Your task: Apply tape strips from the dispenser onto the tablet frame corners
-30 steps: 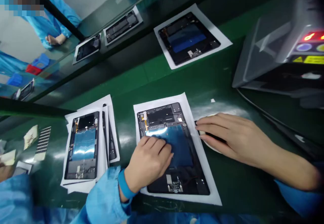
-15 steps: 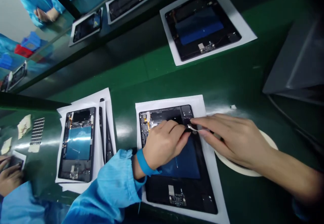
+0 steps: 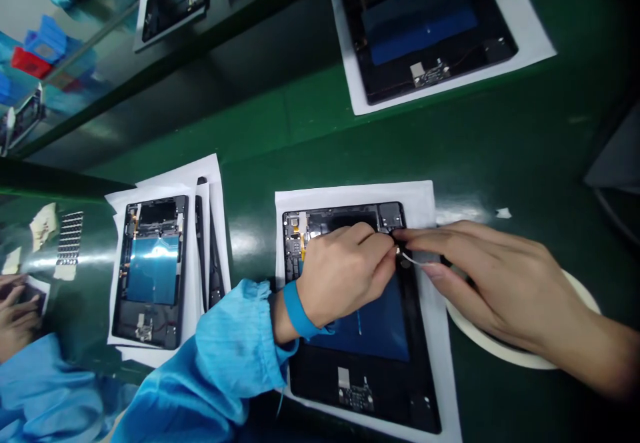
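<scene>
A tablet with its back off (image 3: 370, 376) lies on white paper, its dark inside and blue battery area facing up. My left hand (image 3: 345, 276), wearing a blue wrist strap, reaches over it with fingers pinched near its upper right corner; what they hold is hidden. Across from it, my right hand (image 3: 500, 283) has its index fingertip down at that same corner. A thin pale strip (image 3: 412, 259) curves from beside the left fingertips to my right thumb, which seems to grip its end.
Under my right hand lies a cream ring-shaped roll (image 3: 515, 355). Another opened tablet (image 3: 153, 269) rests on stacked papers at left, and one more (image 3: 450, 36) is at the back. A white scrap (image 3: 503, 213) lies at right. A co-worker's hands (image 3: 17, 316) are at far left.
The view has shifted, so the back tablet sits higher and further right. Both hands stay at the tablet's upper right corner, with the pale strip still between them.
</scene>
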Action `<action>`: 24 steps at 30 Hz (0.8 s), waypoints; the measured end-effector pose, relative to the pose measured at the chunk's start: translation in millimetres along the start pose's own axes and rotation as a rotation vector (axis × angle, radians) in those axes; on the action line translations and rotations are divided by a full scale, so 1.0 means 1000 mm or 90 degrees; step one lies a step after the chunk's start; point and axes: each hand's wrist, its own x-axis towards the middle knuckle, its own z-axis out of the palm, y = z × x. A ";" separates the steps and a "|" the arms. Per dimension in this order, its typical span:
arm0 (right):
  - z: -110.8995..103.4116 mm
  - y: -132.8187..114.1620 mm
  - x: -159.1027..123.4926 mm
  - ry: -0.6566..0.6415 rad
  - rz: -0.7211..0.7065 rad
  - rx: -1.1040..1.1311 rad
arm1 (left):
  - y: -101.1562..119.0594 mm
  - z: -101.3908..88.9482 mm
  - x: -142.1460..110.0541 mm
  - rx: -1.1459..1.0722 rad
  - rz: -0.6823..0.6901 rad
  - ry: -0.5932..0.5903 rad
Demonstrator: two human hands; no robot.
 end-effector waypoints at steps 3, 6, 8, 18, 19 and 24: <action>0.001 0.000 0.001 0.009 0.005 0.006 | 0.000 0.000 0.000 0.000 0.025 0.015; 0.003 0.000 0.002 0.015 0.017 0.019 | -0.002 -0.002 0.001 0.005 0.043 0.012; 0.003 0.001 0.004 0.007 0.030 0.017 | -0.003 -0.003 0.003 0.010 0.059 0.002; 0.002 0.003 0.005 -0.019 0.051 0.027 | -0.003 -0.002 0.006 -0.008 0.088 0.014; 0.003 0.002 0.004 -0.020 0.058 0.029 | -0.003 -0.001 0.006 -0.024 0.075 0.017; 0.003 0.002 0.003 -0.024 0.079 0.032 | -0.002 -0.002 0.007 -0.115 0.014 0.035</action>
